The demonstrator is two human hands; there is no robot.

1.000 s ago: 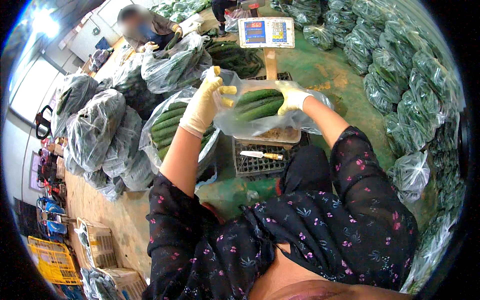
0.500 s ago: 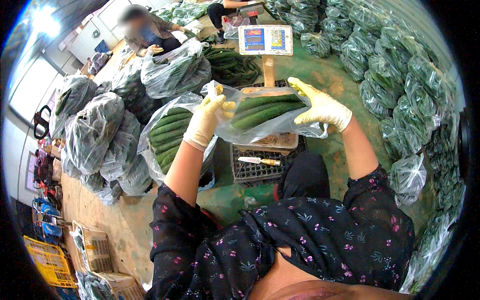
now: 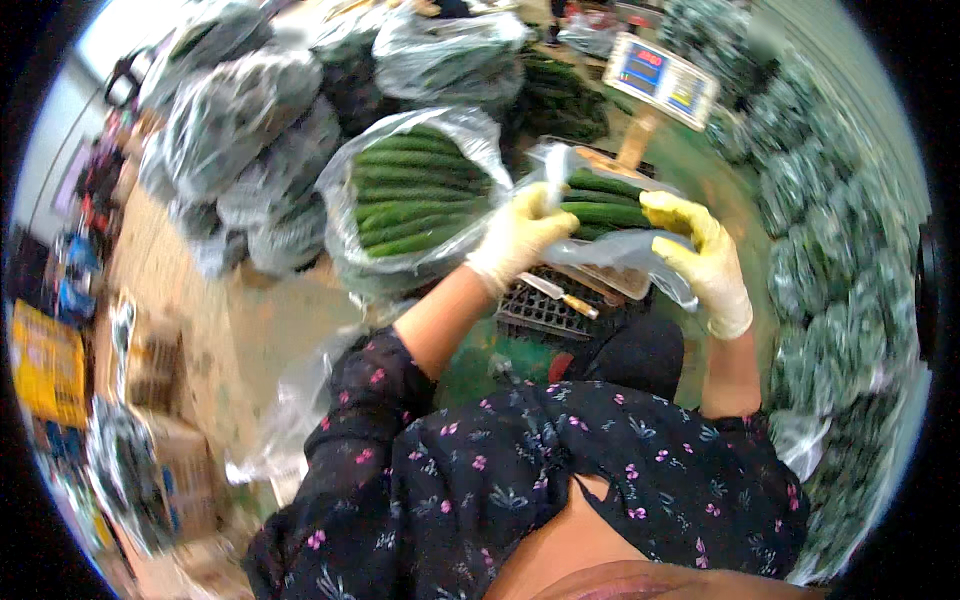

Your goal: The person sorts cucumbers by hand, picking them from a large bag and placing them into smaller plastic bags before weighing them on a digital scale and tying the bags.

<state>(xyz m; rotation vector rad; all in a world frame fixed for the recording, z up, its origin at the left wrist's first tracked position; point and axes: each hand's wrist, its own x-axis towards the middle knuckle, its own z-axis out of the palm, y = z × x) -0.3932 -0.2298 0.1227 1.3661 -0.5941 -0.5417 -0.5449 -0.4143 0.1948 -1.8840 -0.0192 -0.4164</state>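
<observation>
Currently, left hand: pinching the clear bag by its left end
Right hand: curving, thumb and fingers apart
Cucumbers: lying inside

**We bend over a clear plastic bag of cucumbers**

Our left hand, in a yellow glove, pinches the bag's gathered plastic at its left end. Our right hand, gloved too, curves around the right end, thumb spread from the fingers. Beyond stands a scale display (lit, tilted in our view) on its post. Nearer us, a knife with a yellowish handle lies on a black grid-like tray. To our left, a bigger open bag shows a row of cucumbers; behind it we see heaped full bags. More bags line our right.
</observation>
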